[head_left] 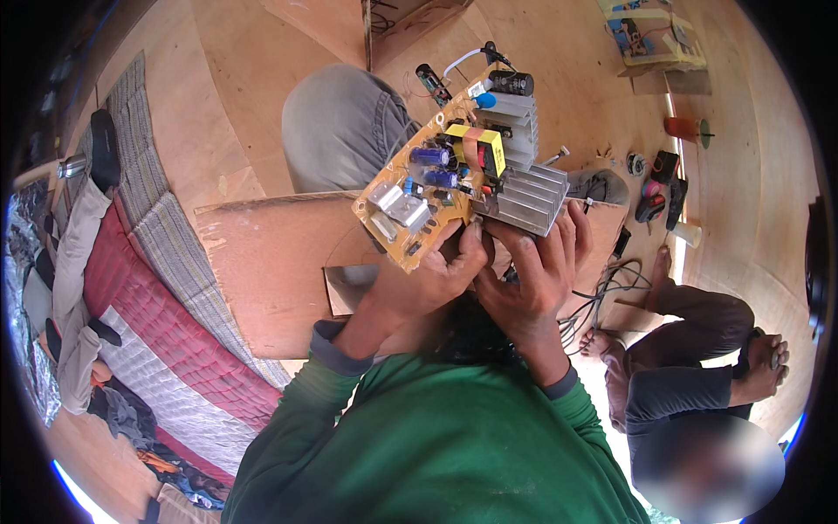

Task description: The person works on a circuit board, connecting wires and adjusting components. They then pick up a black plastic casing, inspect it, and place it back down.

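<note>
Left hand [429,278]: pinching the circuit board [449,212] over the wooden panel's [253,253] far edge.
Right hand [534,275]: gripping the heatsink [530,198], fingers curling, seemingly steadying its weight.

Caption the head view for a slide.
Left hand and right hand hold a circuit board with finned metal heat sinks above a wooden panel.

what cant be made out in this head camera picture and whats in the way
All in the head view:
- Circuit board: its underside, turned away from the camera.
- Left hand: some fingertips, hidden behind the board.
- Wooden box: its far part, cut off by the upper edge.
- Other person's head: covered by a blur.
- Red and black item on the floor: too small to identify.
</note>
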`<state>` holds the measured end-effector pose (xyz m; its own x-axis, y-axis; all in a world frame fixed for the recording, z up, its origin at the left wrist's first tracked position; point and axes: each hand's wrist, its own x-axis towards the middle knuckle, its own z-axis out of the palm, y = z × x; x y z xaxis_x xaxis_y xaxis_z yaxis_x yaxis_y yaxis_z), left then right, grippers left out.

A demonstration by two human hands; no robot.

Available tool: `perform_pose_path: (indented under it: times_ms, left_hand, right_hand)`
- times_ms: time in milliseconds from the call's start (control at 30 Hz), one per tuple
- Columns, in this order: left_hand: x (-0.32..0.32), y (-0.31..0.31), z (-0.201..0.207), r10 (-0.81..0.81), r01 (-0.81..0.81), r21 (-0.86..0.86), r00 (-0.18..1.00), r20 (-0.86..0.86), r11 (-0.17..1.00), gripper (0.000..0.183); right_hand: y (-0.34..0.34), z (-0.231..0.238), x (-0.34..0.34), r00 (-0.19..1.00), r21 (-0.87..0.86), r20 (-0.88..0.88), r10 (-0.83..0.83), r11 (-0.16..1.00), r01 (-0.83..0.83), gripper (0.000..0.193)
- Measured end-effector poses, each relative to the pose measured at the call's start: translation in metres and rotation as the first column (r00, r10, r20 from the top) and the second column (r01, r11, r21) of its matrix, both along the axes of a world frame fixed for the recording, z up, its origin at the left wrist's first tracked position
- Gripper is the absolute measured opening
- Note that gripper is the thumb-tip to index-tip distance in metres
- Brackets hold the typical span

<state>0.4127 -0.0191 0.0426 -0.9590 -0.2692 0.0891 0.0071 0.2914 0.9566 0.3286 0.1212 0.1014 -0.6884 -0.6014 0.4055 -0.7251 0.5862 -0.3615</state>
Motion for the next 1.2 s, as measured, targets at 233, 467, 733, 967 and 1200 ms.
perform_pose_path:
  times_ms: [233,467,733,967,1200]
  left_hand:
    - [0.002,-0.006,0.005,-0.083,0.098,-0.104,0.987,0.140,0.990,0.020]
    - [0.000,-0.011,0.008,-0.163,0.204,-0.109,0.939,0.304,0.973,0.020]
    - [0.004,-0.012,0.001,-0.183,0.219,-0.119,0.949,0.257,0.968,0.017]
    - [0.006,-0.010,-0.004,-0.091,0.119,-0.186,0.985,0.149,0.975,0.023]
    - [0.011,-0.021,-0.004,-0.194,0.130,-0.569,0.980,-0.052,0.812,0.024]
  right_hand:
    - [0.001,0.001,0.001,0.999,0.011,0.026,0.019,1.000,-0.019,0.036]
    - [-0.001,-0.003,-0.001,1.000,0.008,-0.005,0.016,1.000,-0.016,0.038]
    - [0.000,-0.009,0.004,0.999,0.014,-0.019,-0.028,1.000,0.028,0.038]
    - [-0.004,-0.008,-0.001,0.999,-0.004,-0.039,0.003,1.000,-0.003,0.036]
    - [-0.004,0.010,-0.007,0.993,0.012,0.111,0.033,0.999,-0.034,0.029]
